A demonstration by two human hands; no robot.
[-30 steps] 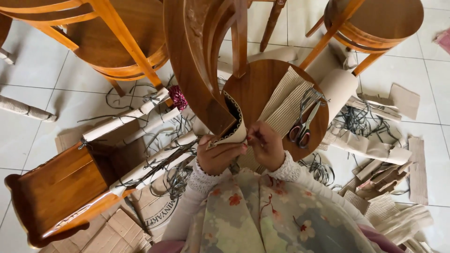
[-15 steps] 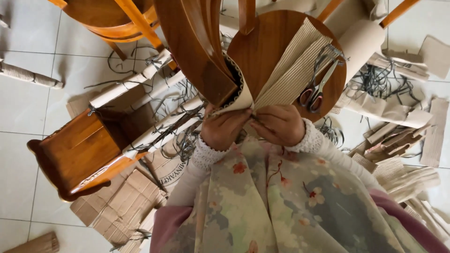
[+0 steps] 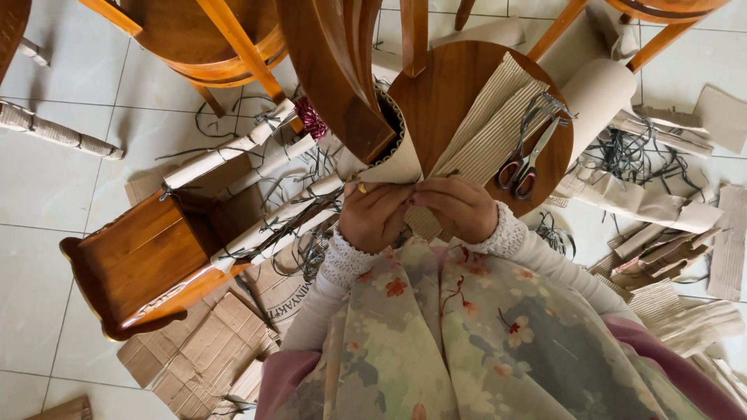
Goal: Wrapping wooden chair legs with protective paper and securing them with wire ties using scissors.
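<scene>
A curved wooden chair back [image 3: 334,70] rises over the round wooden seat [image 3: 459,101], where a sheet of corrugated cardboard [image 3: 490,124] lies beside red-handled scissors [image 3: 523,167]. The cardboard wrap [image 3: 393,159] curls around the lower end of the chair back, just above both hands. The left hand [image 3: 373,216] and right hand [image 3: 459,208], fingers pressed together, pinch the wrap's lower edge between them.

Floor tiles [image 3: 47,257] showing white w/ grey grout. Chair seat [image 3: 132,260] & round stool top [image 3: 459,97] glowing reddish-brown wood. Corrugated cardboard [image 3: 486,124] looking tan, ribbed. Scissors [image 3: 525,167] wearing red handles. Sleeve cuffs [image 3: 342,260] showing white lace. Scarf [image 3: 467,342] running grey-green w/ red & white flowers. Cords [image 3: 622,152] lying dark grey.
</scene>
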